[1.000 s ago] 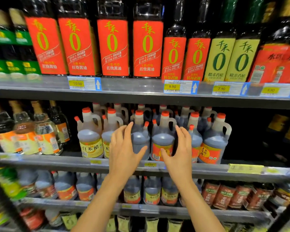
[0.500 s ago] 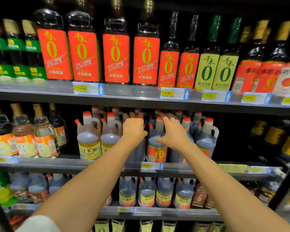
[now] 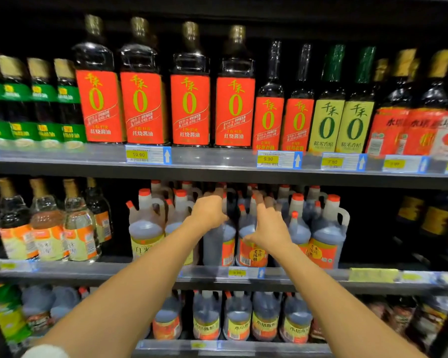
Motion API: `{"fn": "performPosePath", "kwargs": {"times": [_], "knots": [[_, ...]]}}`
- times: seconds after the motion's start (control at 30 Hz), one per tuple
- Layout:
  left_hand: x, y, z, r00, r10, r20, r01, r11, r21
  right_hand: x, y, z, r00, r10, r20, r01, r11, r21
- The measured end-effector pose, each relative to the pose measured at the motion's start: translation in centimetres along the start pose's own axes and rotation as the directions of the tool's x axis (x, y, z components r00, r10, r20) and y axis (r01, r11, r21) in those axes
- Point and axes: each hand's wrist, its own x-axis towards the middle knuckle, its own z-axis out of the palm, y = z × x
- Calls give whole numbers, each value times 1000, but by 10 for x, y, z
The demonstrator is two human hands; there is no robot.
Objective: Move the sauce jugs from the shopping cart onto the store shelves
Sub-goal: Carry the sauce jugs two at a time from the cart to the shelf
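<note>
Closest to me, at 7 o'clock, is a white cloth sleeve on my left arm. Both bare arms stretch away toward the middle of the view.

My left hand sits just left of the middle. Its fingers curl down over the top of a see-through plastic jug of dark sauce, so I think it grips that jug by the neck, though the back of the hand hides the fingertips. My right hand is beside it, toward 3 o'clock. Its fingers look mostly straight and blurry, thumb stuck out, and it rests on a see-through plastic jug with a round orange and yellow label. It grips nothing.

Both jugs stand side by side at the front of the grey metal middle shelf, in a crowd of red-capped jugs. The shopping cart is not in view.

I think this is the putting-down step: the jug is on the shelf and gets tucked into line. Next I should let go softly, so no neighbour tips, then turn to the cart for another.

At 6 o'clock, small jugs with yellow labels fill the lower shelf. Far up at 12 o'clock stand tall dark glass bottles with red labels.
</note>
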Motion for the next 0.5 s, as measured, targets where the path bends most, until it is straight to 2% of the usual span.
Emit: {"fn": "performPosePath", "kwargs": {"times": [0.13,0.33,0.5], "knots": [[11,-3,-13,990,10,141,-8,1000,-15,5,5,-7,999,-36,-21,35,999,-27],[17,4,0,995,11,102,-10,1000,-9,11,6,-14,998,-17,-56,19,999,29],[17,-21,-11,988,75,138,-64,995,-81,3,8,-2,992,0,-123,11,996,89]]}}
